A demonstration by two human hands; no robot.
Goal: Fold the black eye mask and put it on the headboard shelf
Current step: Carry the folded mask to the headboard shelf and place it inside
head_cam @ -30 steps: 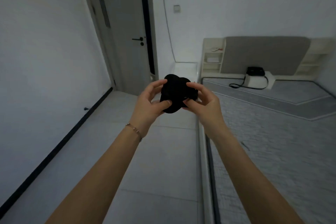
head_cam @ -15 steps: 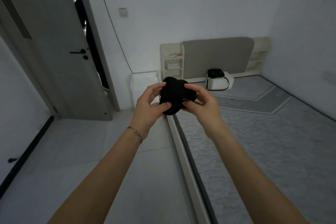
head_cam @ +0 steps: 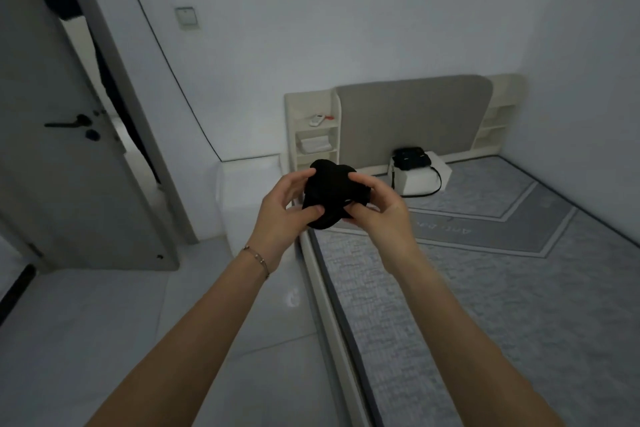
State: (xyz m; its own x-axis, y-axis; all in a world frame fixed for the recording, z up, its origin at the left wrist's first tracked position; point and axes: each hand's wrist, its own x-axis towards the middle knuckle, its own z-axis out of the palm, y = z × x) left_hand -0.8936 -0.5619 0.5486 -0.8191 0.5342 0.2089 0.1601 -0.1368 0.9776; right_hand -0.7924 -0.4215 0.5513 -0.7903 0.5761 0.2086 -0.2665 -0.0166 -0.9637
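Observation:
The black eye mask point(head_cam: 329, 189) is bunched into a folded lump, held in mid-air over the bed's left edge. My left hand point(head_cam: 282, 210) grips its left side, thumb on the front. My right hand point(head_cam: 379, 208) pinches its right side. The cream headboard shelf point(head_cam: 313, 130) stands behind the mask at the bed's far left, with several open compartments; its lowest part is hidden by the mask and my hands.
A white remote point(head_cam: 318, 120) and a folded white item point(head_cam: 315, 144) lie in the shelf compartments. A white box point(head_cam: 420, 175) with a black bag point(head_cam: 410, 158) on top sits on the grey mattress point(head_cam: 485, 288). A door point(head_cam: 69, 156) stands ajar at left.
The view has swung right, so the door shifted left and the bed and headboard came closer to centre. Both hands keep hold of the mask in much the same grip.

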